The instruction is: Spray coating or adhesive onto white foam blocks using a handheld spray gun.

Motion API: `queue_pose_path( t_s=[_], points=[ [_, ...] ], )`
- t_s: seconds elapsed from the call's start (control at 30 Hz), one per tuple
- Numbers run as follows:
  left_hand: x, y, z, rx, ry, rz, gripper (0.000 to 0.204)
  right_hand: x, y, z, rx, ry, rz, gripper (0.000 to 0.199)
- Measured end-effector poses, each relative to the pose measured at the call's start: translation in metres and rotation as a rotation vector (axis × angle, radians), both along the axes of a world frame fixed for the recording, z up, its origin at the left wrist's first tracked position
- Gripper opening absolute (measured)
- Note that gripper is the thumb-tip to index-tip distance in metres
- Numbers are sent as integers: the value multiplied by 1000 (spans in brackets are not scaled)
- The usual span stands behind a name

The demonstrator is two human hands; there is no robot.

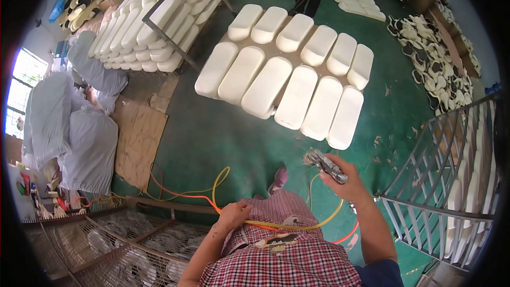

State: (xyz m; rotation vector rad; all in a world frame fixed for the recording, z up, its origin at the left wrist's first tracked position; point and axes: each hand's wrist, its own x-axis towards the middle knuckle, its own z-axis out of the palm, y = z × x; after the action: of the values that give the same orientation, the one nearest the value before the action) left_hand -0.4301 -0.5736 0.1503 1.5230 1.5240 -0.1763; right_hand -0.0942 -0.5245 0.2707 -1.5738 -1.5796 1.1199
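Observation:
My right hand is wrapped round a grey, crusted spray gun, held out in front of me with its head toward the left. Just beyond it lie two rows of cream-white, rounded foam pads on a brown board. At my waist, my left hand is closed on a yellow hose, which crosses my checked apron and rises toward the right hand. An orange hose runs alongside it. My fingers partly hide both the gun's handle and the gripped hose.
A metal rack of white pads stands at right. Stacked pads fill the upper left beside grey bags and flattened cardboard. A mesh-topped frame is at lower left. Loops of hose lie on the green floor.

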Motion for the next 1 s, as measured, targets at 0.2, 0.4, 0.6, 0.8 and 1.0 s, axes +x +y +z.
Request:
queue_pose_path(
  t_s=[0.2, 0.4, 0.6, 0.8, 1.0],
  points=[
    [5, 4, 3, 86, -36, -26, 36, 19, -4, -7, 41, 6, -188, 49],
    [15, 9, -2, 102, -22, -72, 35, 21, -20, -10, 67, 3, -95, 49],
    [26, 26, 6, 78, -51, -86, 33, 74, -10, -4, 47, 74, -533, 46],
    [35, 31, 1, 93, -8, -134, 33, 73, -21, -8, 83, -8, -478, 44],
    [37, 34, 4, 117, -19, -127, 35, 96, -28, -13, 102, 83, -578, 46]
  ],
)
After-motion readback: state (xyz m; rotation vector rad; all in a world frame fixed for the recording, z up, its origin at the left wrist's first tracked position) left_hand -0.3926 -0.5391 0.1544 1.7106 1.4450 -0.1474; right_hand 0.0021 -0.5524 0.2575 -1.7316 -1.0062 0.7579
